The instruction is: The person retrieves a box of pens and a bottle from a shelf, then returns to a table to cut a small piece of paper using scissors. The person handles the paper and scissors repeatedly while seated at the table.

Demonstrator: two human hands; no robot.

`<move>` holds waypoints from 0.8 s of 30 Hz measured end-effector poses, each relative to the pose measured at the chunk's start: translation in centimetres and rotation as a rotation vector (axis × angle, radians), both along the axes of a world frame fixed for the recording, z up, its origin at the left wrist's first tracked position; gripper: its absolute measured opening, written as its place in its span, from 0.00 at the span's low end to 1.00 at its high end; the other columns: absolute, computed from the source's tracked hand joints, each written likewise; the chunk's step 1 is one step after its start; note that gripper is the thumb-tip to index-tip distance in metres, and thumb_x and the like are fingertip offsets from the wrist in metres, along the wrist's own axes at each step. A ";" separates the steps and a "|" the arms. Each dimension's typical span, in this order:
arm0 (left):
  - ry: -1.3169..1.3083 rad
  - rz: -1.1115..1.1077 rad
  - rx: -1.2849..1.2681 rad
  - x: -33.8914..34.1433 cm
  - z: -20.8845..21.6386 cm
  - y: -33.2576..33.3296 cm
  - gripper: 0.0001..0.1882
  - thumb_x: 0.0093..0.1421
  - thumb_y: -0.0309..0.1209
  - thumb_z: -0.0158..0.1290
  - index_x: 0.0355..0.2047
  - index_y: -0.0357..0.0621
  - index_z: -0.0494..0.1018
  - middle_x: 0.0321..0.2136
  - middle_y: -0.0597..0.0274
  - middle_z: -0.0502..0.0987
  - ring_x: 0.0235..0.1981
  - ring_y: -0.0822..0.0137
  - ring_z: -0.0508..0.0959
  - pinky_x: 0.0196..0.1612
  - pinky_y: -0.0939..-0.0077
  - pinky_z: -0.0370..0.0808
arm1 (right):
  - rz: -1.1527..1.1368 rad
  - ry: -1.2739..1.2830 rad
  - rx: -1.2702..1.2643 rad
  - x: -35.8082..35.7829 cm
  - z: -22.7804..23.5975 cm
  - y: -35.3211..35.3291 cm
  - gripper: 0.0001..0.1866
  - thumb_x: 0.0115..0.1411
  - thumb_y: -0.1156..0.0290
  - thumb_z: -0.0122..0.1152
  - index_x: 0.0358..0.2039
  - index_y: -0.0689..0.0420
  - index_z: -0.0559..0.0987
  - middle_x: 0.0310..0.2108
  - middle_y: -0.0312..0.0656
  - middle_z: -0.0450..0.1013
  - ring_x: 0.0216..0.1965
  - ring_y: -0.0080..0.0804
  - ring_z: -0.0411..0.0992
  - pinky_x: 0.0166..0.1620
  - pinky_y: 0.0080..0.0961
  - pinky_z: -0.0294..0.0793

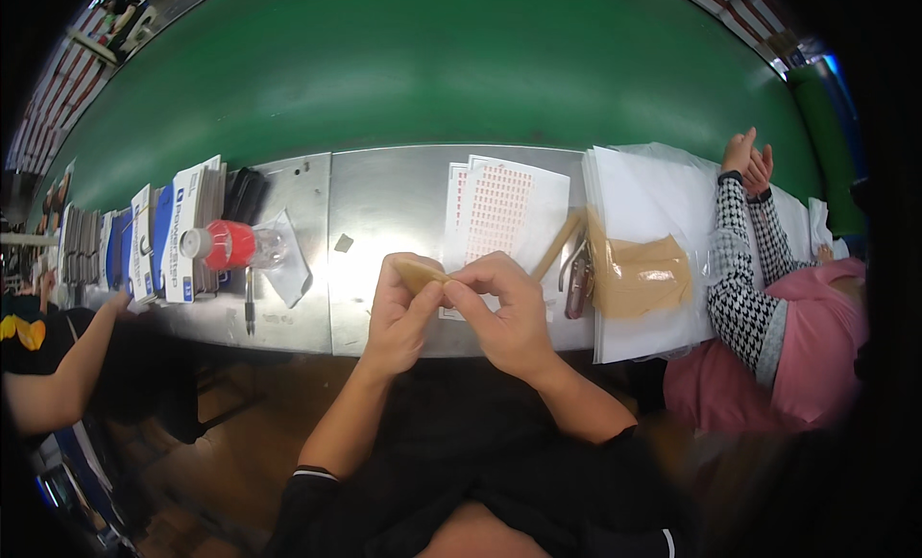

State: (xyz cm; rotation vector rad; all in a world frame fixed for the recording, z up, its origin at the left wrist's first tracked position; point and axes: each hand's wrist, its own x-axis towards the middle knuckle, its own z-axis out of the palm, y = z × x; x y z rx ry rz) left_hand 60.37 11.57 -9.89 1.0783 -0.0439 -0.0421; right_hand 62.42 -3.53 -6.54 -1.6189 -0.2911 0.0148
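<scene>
"Where is the piece being worked on?"

"The tan piece (419,272) is held up over the near part of the metal tabletop (384,188), between both hands."

"And how does each hand stand?"

"The left hand (396,313) is clamped on it, thumb in front and fingers behind. The right hand (504,313) has thumb and forefinger pinched together at its right-hand end."

"So how far along is the work?"

"Partway, I'd judge. The piece is picked up and gripped, but not set down. Whether it's being folded, peeled or opened I can't tell; the fingers cover that end."

"What's left, then?"

"The handling at that end looks unfinished. The printed sheets (501,207) lie flat beyond the hands, neither one touching them. More tan film (643,275) rests on the white stack (663,188) to the right, also untouched. I can't make out whether any of it is finished."
</scene>
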 end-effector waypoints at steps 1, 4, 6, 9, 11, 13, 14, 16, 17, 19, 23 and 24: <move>0.007 -0.001 0.004 -0.1 -0.2 0.0 0.10 0.68 0.26 0.50 0.47 0.41 0.62 0.41 0.61 0.70 0.38 0.72 0.72 0.44 0.74 0.73 | 0.033 0.057 0.020 -0.1 -0.1 -0.2 0.06 0.62 0.75 0.62 0.37 0.65 0.79 0.34 0.43 0.74 0.34 0.27 0.76 0.40 0.22 0.76; 0.045 0.000 0.071 -0.2 -1.4 0.0 0.10 0.68 0.26 0.49 0.47 0.40 0.62 0.41 0.60 0.70 0.37 0.72 0.73 0.43 0.75 0.74 | 0.031 0.184 0.053 -0.5 -0.6 -0.8 0.06 0.65 0.74 0.58 0.36 0.64 0.78 0.35 0.42 0.74 0.35 0.24 0.75 0.41 0.22 0.75; 0.102 -0.024 -0.021 -0.4 -2.5 -0.2 0.08 0.68 0.26 0.47 0.46 0.40 0.62 0.39 0.59 0.71 0.37 0.72 0.73 0.42 0.73 0.74 | -0.052 0.376 0.112 -1.0 -1.1 -1.6 0.07 0.66 0.73 0.57 0.39 0.64 0.77 0.33 0.41 0.75 0.33 0.24 0.75 0.41 0.22 0.75; 0.125 -0.015 -0.053 0.5 -4.6 0.0 0.08 0.68 0.26 0.47 0.44 0.40 0.62 0.37 0.59 0.72 0.35 0.71 0.72 0.42 0.70 0.74 | -0.229 0.286 -0.139 -1.7 -1.8 -3.7 0.10 0.66 0.71 0.57 0.45 0.62 0.75 0.31 0.42 0.76 0.31 0.30 0.76 0.39 0.25 0.77; 0.143 0.026 -0.110 0.7 -5.6 0.5 0.07 0.68 0.26 0.47 0.44 0.41 0.62 0.36 0.59 0.72 0.33 0.70 0.71 0.41 0.69 0.74 | -0.366 0.041 -0.537 -2.3 -2.1 -5.9 0.11 0.63 0.72 0.60 0.46 0.59 0.75 0.32 0.43 0.75 0.31 0.37 0.77 0.37 0.27 0.77; 0.172 0.083 -0.250 1.0 -6.2 1.1 0.07 0.67 0.26 0.48 0.42 0.41 0.63 0.36 0.58 0.72 0.32 0.70 0.70 0.41 0.68 0.74 | -0.403 -0.031 -0.937 -3.0 -2.6 -7.7 0.13 0.61 0.71 0.61 0.46 0.58 0.76 0.35 0.43 0.73 0.36 0.40 0.75 0.39 0.31 0.77; 0.185 0.070 -0.300 1.0 -6.4 1.4 0.07 0.66 0.27 0.49 0.41 0.43 0.63 0.34 0.59 0.72 0.31 0.69 0.70 0.41 0.69 0.73 | -0.441 -0.056 -1.133 -3.4 -2.9 -8.3 0.13 0.60 0.71 0.62 0.46 0.57 0.76 0.37 0.44 0.72 0.38 0.42 0.74 0.40 0.34 0.77; 0.176 0.040 -0.338 1.2 -6.6 1.5 0.08 0.65 0.28 0.51 0.41 0.44 0.63 0.34 0.60 0.72 0.32 0.69 0.70 0.40 0.68 0.73 | -0.424 -0.035 -1.195 -3.7 -3.7 -8.7 0.14 0.59 0.71 0.62 0.46 0.56 0.77 0.40 0.43 0.71 0.42 0.43 0.72 0.41 0.37 0.76; 0.182 0.042 -0.378 1.2 -6.6 1.7 0.08 0.65 0.28 0.51 0.41 0.44 0.64 0.33 0.60 0.72 0.32 0.69 0.70 0.40 0.68 0.73 | -0.408 -0.017 -1.218 -3.8 -4.0 -8.7 0.15 0.58 0.71 0.62 0.46 0.56 0.77 0.41 0.43 0.70 0.45 0.43 0.70 0.42 0.38 0.76; 0.187 0.060 -0.361 1.1 -6.5 1.7 0.11 0.63 0.28 0.54 0.41 0.45 0.63 0.32 0.62 0.71 0.31 0.69 0.69 0.41 0.68 0.73 | -0.407 -0.030 -1.296 -3.6 -4.5 -8.6 0.16 0.57 0.72 0.61 0.47 0.55 0.77 0.42 0.43 0.70 0.46 0.44 0.70 0.41 0.38 0.76; 0.184 0.077 -0.356 0.8 -6.4 1.7 0.13 0.61 0.26 0.56 0.41 0.45 0.63 0.29 0.63 0.70 0.30 0.70 0.69 0.41 0.69 0.73 | -0.400 0.038 -1.238 -2.9 -3.9 -9.1 0.18 0.56 0.75 0.59 0.48 0.54 0.77 0.40 0.44 0.72 0.40 0.44 0.73 0.40 0.40 0.76; 0.178 0.079 -0.356 0.8 -6.4 1.7 0.13 0.61 0.26 0.56 0.41 0.45 0.63 0.29 0.63 0.70 0.30 0.70 0.69 0.41 0.69 0.73 | -0.412 0.087 -1.191 -2.8 -3.4 -9.3 0.18 0.56 0.75 0.58 0.48 0.55 0.77 0.40 0.44 0.72 0.39 0.45 0.74 0.39 0.40 0.76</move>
